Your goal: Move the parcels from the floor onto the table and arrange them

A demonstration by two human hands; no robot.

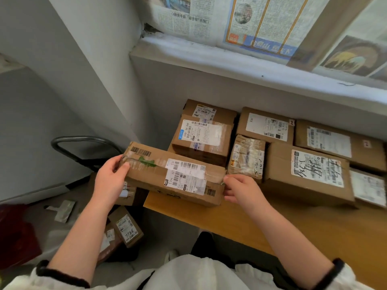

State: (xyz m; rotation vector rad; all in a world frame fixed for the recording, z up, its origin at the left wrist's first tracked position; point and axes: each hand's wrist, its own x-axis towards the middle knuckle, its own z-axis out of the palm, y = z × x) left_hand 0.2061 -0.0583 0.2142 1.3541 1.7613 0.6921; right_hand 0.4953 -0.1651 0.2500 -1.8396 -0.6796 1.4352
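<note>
Hands grip a long parcel (173,174) at its two ends: the left hand (109,181) curls round the left end with the thumb on the taped top, and the right hand (240,190) holds the right end with bent fingers. The parcel lies level over the left front corner of the desk (272,225), its left half out over the floor; whether it rests on the wood cannot be told. Just behind it stands a brown box (201,137), close enough to block a push straight back. Beside that sits a small tape-wrapped parcel (246,156), then a large box (307,172) whose label is scrawled over in black. Seven parcels in all sit on the desk along the wall. Three more parcels (125,227) lie on the floor by the left arm, one bearing handwritten digits. The long parcel's white label reads "17H" and "01", beside several barcodes; the brown box's label reads "530- D5 069". A metal chair back (83,143) stands left of the desk, and newspaper (261,24) covers the window above.
</note>
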